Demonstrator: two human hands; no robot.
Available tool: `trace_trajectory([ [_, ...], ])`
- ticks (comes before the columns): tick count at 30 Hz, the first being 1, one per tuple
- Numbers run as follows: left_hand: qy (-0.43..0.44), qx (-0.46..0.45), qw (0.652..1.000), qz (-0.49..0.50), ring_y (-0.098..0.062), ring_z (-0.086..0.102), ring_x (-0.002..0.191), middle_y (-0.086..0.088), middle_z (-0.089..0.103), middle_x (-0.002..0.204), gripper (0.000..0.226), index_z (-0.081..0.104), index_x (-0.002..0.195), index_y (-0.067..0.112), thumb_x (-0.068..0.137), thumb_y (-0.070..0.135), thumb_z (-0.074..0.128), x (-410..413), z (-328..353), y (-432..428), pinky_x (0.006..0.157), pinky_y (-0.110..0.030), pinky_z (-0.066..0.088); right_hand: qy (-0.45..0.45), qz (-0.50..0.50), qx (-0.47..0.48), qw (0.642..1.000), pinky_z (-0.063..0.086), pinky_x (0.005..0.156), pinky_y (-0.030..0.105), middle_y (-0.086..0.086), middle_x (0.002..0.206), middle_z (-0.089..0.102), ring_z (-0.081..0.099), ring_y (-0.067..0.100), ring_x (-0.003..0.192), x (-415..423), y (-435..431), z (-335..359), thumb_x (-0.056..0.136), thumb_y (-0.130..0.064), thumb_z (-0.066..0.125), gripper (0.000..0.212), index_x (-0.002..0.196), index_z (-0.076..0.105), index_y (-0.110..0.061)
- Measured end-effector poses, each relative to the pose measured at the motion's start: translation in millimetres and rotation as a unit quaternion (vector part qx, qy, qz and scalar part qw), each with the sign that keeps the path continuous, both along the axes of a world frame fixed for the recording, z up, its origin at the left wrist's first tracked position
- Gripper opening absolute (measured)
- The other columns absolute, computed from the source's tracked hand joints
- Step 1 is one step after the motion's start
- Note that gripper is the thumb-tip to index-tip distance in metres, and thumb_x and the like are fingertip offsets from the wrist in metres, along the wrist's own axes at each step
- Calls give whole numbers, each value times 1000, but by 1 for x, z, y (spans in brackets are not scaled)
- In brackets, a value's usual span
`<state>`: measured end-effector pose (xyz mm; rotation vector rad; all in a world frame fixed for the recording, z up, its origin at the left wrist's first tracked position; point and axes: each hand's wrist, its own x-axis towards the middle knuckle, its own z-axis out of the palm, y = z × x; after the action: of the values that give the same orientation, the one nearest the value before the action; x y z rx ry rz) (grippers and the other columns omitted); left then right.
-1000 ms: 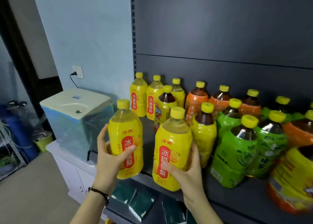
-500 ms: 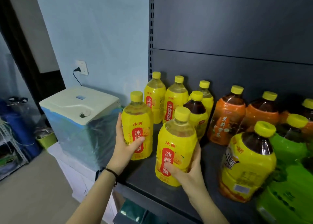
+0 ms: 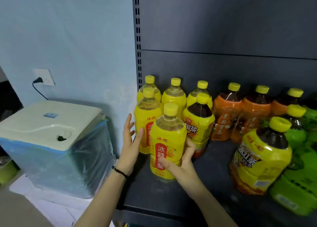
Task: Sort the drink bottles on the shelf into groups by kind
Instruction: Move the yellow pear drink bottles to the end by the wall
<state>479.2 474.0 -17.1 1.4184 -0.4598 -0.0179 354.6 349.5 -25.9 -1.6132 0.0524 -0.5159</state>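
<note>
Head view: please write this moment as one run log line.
left hand: open beside rear pear bottle | right hand: grips front pear bottle | shelf: partly sorted

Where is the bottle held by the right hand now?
The pear drink bottle stands front-left on the shelf, gripped by the right hand, just before another pear bottle.

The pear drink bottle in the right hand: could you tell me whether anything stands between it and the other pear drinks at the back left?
Nothing visible does. The pear drink bottle, held by the right hand, stands right in front of its group. The iced tea bottle stands beside it to the right, not in its path.
</note>
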Motion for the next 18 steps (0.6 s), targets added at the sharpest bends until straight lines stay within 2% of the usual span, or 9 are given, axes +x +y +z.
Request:
trace_trajectory([
  [4,19,-50,998,-19,-18,51,127,4,54,136,48,52,125,51,78,49,66,6,-4,7,102,-51,45,38,-51,-53,997,40,109,48,-8,152,25,31,16,140,15,9,-5,58,-66,79,100,134,15,-60],
  [7,26,-45,997,-55,-16,55,123,1,56,136,41,52,128,43,92,27,62,21,2,8,97,-48,50,69,-92,-118,986,31,115,48,-17,154,15,18,9,144,23,13,-4,59,-77,68,105,144,12,-52],
  [9,34,-45,995,-83,-17,56,122,0,55,137,40,49,131,39,95,22,55,28,7,7,96,-44,51,62,-73,-103,990,35,113,46,-17,153,23,27,7,142,29,16,0,63,-73,69,101,146,16,-49],
  [13,48,-53,987,-147,-12,57,122,5,58,136,42,49,137,34,97,46,42,25,18,4,98,-36,50,61,-52,-64,995,45,105,40,-16,141,48,50,3,127,41,28,6,71,-59,73,96,148,18,-44],
  [16,59,-60,982,-169,-21,60,118,-2,63,129,50,52,134,29,94,58,40,20,17,8,96,-39,51,57,-56,-60,995,47,103,33,-14,140,50,52,1,123,46,35,6,79,-43,73,92,149,14,-42],
  [18,53,-53,981,-177,-22,58,121,-1,61,132,61,49,137,29,88,65,42,19,10,15,98,-38,51,52,-56,-57,995,48,102,32,-12,141,50,53,2,123,47,38,7,77,-46,73,94,149,14,-41],
])
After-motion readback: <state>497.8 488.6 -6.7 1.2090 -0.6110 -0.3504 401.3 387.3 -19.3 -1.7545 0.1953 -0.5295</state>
